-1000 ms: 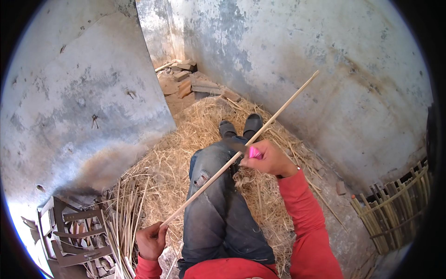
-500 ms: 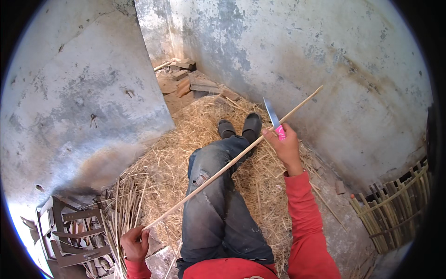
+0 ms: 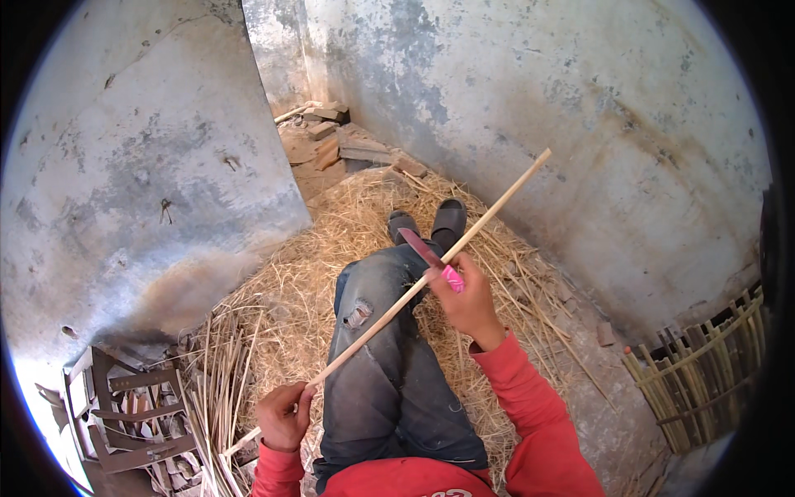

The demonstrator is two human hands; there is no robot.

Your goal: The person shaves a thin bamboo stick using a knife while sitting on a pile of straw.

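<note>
A long pale bamboo strip [image 3: 381,323] slants over my legs, from low left up toward the wall at the right. Near its lower end my left hand [image 3: 284,416] is closed around it, and a short tail sticks out below the fist. My right hand [image 3: 469,305] grips a knife [image 3: 421,248] by its pink handle, the thumb near the strip. The blade points up and left, crossing the strip around its middle; whether its edge touches the wood I cannot tell.
Straw-like shavings [image 3: 290,331] cover the floor around my legs. More thin strips [image 3: 222,364] lie at the left, beside a broken brown frame [image 3: 145,414]. A slatted bamboo basket [image 3: 704,373] stands at the right. Bricks [image 3: 364,151] are piled in the far corner between worn walls [image 3: 530,83].
My right hand and the knife have come down and left along the strip. My left hand has shifted up and right, and the strip's lower end now extends past it.
</note>
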